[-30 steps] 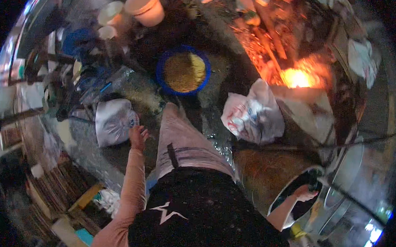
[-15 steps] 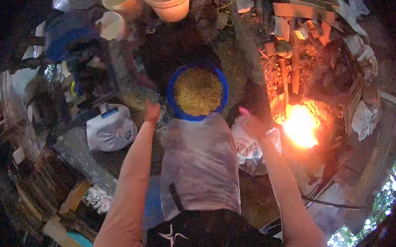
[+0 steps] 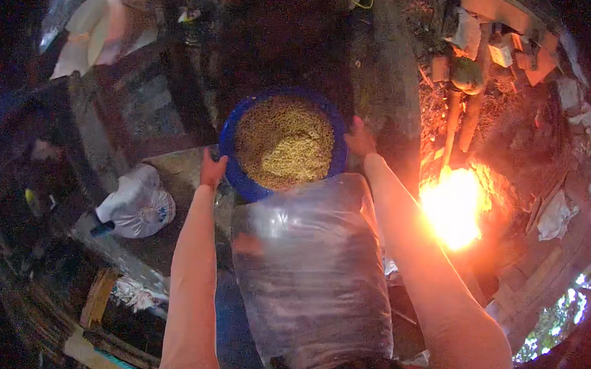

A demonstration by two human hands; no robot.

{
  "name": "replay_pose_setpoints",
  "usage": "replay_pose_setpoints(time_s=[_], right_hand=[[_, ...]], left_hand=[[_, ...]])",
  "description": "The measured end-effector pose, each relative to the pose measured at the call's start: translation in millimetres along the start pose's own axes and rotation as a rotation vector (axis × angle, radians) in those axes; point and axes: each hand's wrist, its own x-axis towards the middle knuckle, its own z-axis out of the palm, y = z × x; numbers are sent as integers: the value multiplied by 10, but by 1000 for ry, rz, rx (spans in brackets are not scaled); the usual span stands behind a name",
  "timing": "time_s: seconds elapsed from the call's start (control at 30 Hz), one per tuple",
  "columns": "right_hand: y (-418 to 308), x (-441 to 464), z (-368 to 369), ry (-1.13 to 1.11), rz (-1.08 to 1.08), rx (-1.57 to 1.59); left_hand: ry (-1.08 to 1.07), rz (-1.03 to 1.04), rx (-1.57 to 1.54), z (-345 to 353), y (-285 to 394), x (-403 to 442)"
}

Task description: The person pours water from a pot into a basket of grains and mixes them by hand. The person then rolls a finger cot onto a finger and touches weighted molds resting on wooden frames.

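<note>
An open fire at three o'clock throws the strongest light, washing the ground around it orange. Lengths of firewood lie at two. The floor is nearly black at twelve. Wooden boards show at eight; at four, daylight breaks through green leaves.

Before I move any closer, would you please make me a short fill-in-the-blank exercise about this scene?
1. The basin holding the small yellowish pieces is coloured ____.
2. The fire burns on the ____ side of the picture.
3. Of the two hands, the right hand is ____ to the fire than the left hand.
4. The white bag nearest the left hand lies to the ____ of the basin.

Missing words: blue; right; closer; left.
</note>
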Motion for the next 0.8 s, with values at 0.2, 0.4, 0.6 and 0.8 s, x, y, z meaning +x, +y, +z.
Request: replay_pose_setpoints(time_s=[0.2,0.4,0.6,0.8], right_hand=[[321,384,449,32,20,72],[211,565,660,96,86,73],[661,717,881,268,-205,129],[748,782,892,173,-101,138]], left_hand=[[163,173,228,341,-36,408],[-13,75,82,448,-476,914],[193,192,353,459,195,327],[323,426,450,343,84,159]])
